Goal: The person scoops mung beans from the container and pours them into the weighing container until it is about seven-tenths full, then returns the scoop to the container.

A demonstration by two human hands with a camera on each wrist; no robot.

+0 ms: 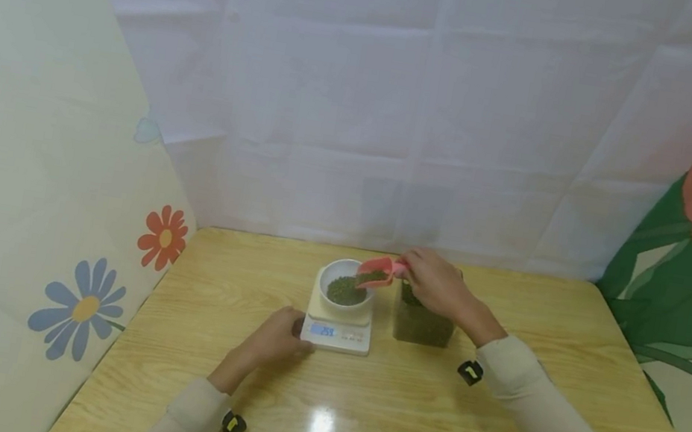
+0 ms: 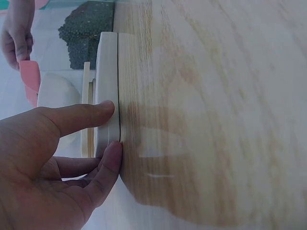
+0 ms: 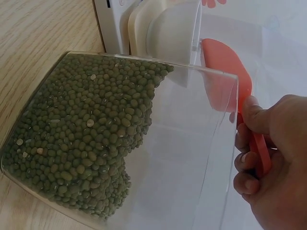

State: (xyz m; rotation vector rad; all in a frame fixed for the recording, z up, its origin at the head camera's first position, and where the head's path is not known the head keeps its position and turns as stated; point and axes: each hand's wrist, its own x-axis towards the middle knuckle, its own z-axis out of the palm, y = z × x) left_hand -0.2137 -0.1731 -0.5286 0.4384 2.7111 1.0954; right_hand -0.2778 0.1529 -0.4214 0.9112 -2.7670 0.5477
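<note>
My right hand grips the handle of a red scoop that carries green mung beans. The scoop's front edge overlaps the right rim of a white bowl, which holds more mung beans. Under the bowl is a white kitchen scale with a cream platform and a lit display. My left hand holds the scale at its front left corner, thumb against the side. Beneath my right hand stands a clear square container, partly filled with mung beans.
Everything stands on a light wooden table. A white cloth hangs along its back edge. Flower-patterned panels border the left and right sides. A black band with a yellow mark is at each wrist.
</note>
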